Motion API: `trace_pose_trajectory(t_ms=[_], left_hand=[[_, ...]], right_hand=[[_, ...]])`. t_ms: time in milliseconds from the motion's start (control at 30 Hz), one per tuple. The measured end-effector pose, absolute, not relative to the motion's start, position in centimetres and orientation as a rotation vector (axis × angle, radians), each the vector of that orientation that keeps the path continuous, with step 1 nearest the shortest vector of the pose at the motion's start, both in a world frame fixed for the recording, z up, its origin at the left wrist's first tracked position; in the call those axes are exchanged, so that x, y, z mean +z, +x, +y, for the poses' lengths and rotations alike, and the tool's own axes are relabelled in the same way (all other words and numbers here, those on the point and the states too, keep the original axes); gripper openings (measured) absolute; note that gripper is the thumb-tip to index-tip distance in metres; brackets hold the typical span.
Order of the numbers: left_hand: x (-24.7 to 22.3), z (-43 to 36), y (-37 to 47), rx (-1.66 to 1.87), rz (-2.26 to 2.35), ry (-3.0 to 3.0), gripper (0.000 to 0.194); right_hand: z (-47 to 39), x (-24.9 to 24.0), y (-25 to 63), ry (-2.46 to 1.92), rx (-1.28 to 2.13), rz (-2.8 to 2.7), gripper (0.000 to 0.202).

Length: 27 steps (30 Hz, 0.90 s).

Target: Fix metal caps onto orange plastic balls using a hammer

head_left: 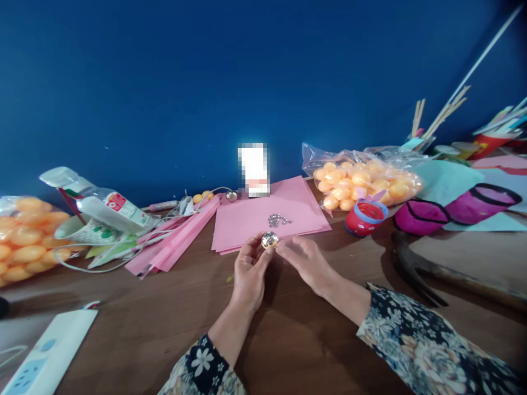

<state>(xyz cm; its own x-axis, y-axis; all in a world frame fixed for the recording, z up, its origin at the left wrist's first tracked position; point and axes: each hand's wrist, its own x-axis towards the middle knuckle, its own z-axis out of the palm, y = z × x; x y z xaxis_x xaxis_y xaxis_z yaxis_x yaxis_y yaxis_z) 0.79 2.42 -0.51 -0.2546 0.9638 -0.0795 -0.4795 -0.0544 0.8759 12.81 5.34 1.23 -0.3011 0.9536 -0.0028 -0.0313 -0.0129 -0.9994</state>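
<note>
My left hand (249, 274) pinches a small round ball (270, 240) between thumb and fingers. Its top is covered in shiny silver gems, and a yellowish rim shows below. Just to the right, my right hand (307, 263) has its thumb and fingertips drawn together at the ball's edge; anything tiny between them is too small to make out. Beyond both hands, loose silver gems (278, 220) lie on a stack of pink sheets (239, 225). Another gem-covered ball (231, 195) rests at the back edge of those sheets.
Bags of orange balls (354, 184) stand on both sides. A red cup (364, 216), purple fabric cups (422, 215) and a hammer (415, 269) are at right. Pink strips (177, 241), a clear bottle (111, 206), a white cable and a power strip (53, 351) are at left.
</note>
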Motion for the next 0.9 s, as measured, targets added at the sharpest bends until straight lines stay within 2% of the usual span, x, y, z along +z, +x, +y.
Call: trace_pose_trajectory(t_ms=[200,433,900], left_hand=[[-0.57,2.38,0.71,1.583,1.040,0.710,0.040],[-0.87,2.33,0.71,1.555,1.033,0.691,0.052],[-0.89,2.36,0.72,1.540,1.069,0.717,0.051]], right_hand=[[5.35,1.06,12.79,-1.015,1.477,-1.380,0.020],[5.51,0.79,12.80,-1.008,1.540,-1.305,0.022],[5.51,0.69,12.86,-1.002,1.527,-1.268,0.016]])
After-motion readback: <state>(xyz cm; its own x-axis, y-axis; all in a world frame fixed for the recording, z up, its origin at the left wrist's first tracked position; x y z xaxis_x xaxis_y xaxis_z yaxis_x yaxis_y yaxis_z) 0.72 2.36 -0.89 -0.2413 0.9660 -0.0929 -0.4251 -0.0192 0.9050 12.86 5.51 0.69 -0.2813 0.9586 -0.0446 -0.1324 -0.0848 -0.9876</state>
